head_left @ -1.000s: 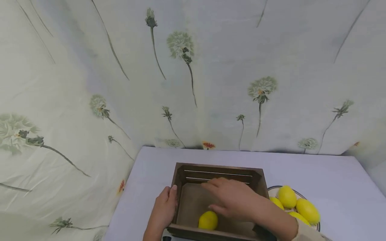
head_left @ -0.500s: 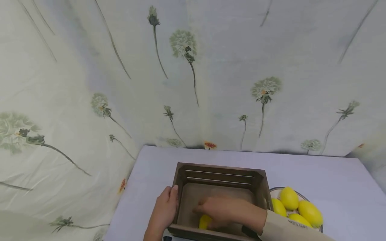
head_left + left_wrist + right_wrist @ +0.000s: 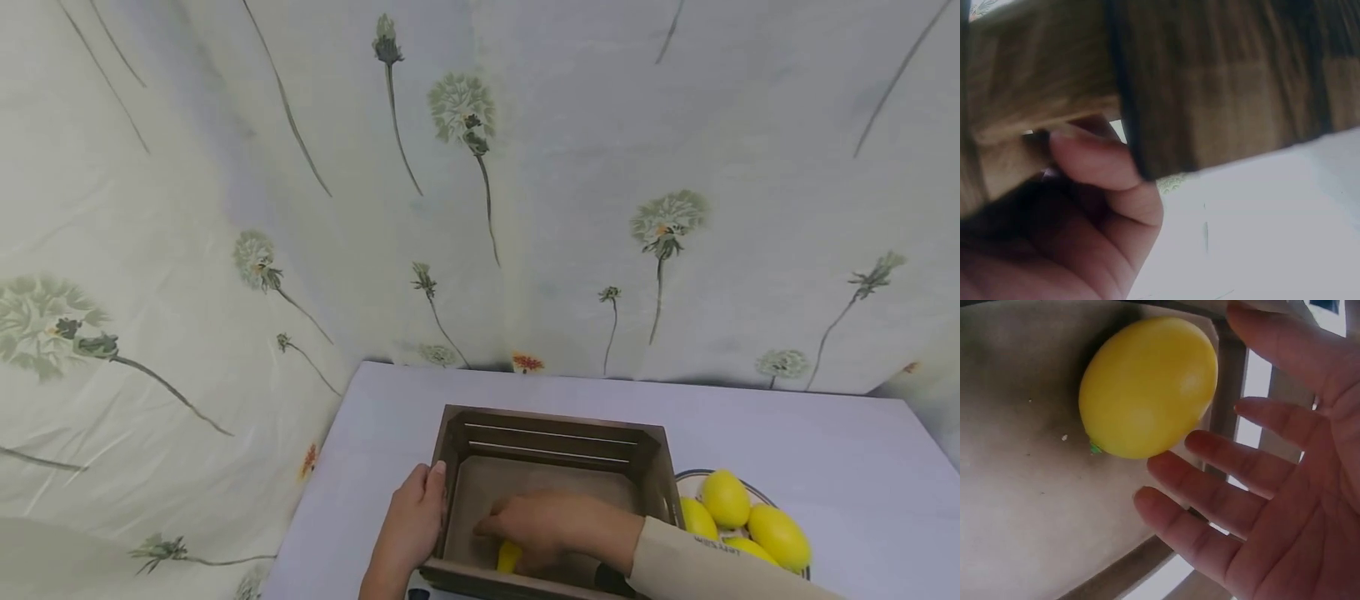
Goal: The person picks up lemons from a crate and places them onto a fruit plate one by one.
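A brown slatted wooden crate [image 3: 555, 467] stands on the table in the head view. My left hand [image 3: 412, 510] grips its left side wall; in the left wrist view the fingertips [image 3: 1094, 159] curl in at a gap between slats. Down inside the crate, my right hand [image 3: 551, 523] is over a yellow lemon [image 3: 508, 557], hiding most of it. The right wrist view shows this lemon [image 3: 1147, 387] whole, with a small green tip, lying on the crate floor. There the right hand's fingers [image 3: 1204, 487] are spread and relaxed, fingertips right at the lemon's edge.
To the right of the crate, a dark-rimmed plate [image 3: 686, 477] bears several more lemons [image 3: 780, 536]. A pale cloth covers the table [image 3: 405, 400]. Behind and to the left hangs a floral curtain [image 3: 555, 208]. Part of a small dark object [image 3: 418, 594] shows at the crate's front left.
My right hand has come down from above the crate onto the lemon, its forearm swinging lower and across. The left hand keeps its grip on the crate. The head view has shifted slightly.
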`<state>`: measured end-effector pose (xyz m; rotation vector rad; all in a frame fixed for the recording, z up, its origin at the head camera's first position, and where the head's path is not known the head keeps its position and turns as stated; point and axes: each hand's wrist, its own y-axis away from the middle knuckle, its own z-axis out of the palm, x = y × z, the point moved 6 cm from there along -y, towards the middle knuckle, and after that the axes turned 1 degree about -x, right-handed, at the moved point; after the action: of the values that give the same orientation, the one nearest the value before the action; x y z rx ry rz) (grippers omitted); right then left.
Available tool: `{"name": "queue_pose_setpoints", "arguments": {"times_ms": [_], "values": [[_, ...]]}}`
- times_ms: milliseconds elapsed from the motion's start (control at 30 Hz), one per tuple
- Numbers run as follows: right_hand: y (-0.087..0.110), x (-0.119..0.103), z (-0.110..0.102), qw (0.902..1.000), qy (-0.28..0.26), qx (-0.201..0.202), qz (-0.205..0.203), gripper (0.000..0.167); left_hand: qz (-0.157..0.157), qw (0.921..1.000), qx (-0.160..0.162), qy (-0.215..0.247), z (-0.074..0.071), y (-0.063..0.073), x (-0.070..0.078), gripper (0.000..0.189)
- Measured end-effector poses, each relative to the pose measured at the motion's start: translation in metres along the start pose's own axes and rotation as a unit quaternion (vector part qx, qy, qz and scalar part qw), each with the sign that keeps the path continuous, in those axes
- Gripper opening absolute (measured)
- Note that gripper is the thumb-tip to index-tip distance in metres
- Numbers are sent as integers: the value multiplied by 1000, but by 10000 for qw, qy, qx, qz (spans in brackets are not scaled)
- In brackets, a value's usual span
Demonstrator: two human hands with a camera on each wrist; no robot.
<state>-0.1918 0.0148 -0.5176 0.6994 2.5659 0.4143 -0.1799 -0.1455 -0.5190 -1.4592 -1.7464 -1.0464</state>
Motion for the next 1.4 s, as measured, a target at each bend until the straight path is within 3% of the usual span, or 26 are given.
{"name": "queue_pose_setpoints", "arguments": {"times_ms": [267,533,700,933,1167,1400], "values": [[-3,3,2,9997,43,-85,220,58,34,10000,28,40,-2,0,-1,47],[-7,8,19,9971,124,-575,486,44,-49,9999,-53,128,2,1,-5,48],[-5,10,24,9984,44,-502,268,45,41,9998,-170,106,7,0,-1,46],[-8,14,24,9986,-14,-475,225,45,53,10000,-47,32,2,1,0,48],[-10,16,23,9976,-124,-519,450,47,181,9998,-86,39,0,1,0,50],[-14,25,15,9955,-159,-307,877,55,162,9998,-76,69,-4,0,1,51]]}}
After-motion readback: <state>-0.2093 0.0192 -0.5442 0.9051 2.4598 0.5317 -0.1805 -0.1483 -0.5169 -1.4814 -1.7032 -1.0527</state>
